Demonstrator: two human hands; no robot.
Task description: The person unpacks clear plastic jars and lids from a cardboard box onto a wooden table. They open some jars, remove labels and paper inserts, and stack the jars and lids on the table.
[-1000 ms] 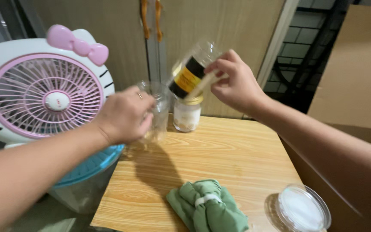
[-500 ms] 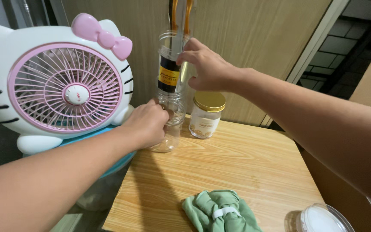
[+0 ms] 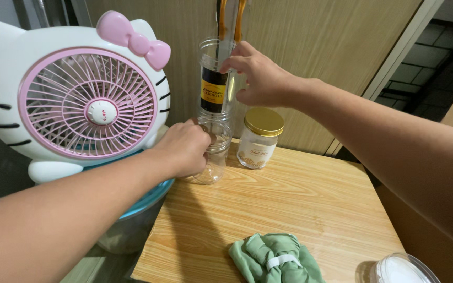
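While both arms reach forward over the wooden table (image 3: 300,209), nearest to me, well behind the hands, lie a crumpled green cloth (image 3: 273,259) with a white band and a clear round lid (image 3: 402,270) at the table's corner. Further in, the left hand (image 3: 187,149) is wrapped around a clear empty jar (image 3: 216,157), which stands upright on the table's far left part; the fingers close on its upper wall and steady it. Directly above this hand, the right hand (image 3: 260,78) grips a second clear jar (image 3: 216,78), the one with a black and yellow label, pinching it near its top rim. This labelled jar stands upright with its bottom at the mouth of the lower jar; I cannot tell if it is already seated or only touching. Just to the right of the left hand stands a small jar with a gold lid (image 3: 260,139), apart from both hands. To the left of the hands is a white and pink fan (image 3: 87,105) with a bow.

I judge the step to be stacking one jar on the other. The next move calls for keeping the upper jar straight and centred, and for loosening the grip slowly, because it is tall and may tip.
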